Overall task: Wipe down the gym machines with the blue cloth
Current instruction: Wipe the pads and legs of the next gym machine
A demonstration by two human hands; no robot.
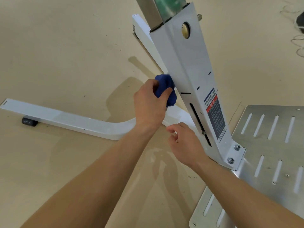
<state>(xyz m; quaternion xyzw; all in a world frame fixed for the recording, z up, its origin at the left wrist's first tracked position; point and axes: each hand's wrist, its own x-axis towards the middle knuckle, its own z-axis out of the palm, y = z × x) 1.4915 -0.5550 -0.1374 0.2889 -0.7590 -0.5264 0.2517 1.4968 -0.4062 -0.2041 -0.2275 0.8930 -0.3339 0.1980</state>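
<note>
Here, on the tan floor (pixel 65 55), the machine's white column (pixel 185 63) rises centre-right, its base leg (pixel 65 119) running left, a slotted metal plate (pixel 269 155) at near right. The left hand (pixel 148 107) clamps its fingers on the blue cloth (pixel 166 84) against the column's left edge; the right hand (pixel 185 143), nearer, hangs loosely curled, holding nothing.

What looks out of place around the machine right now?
Loose thread lies tangled on the floor at far right, and the wrapping above the white column is ragged at its lower edge. Nothing looks spilled or broken.
</note>
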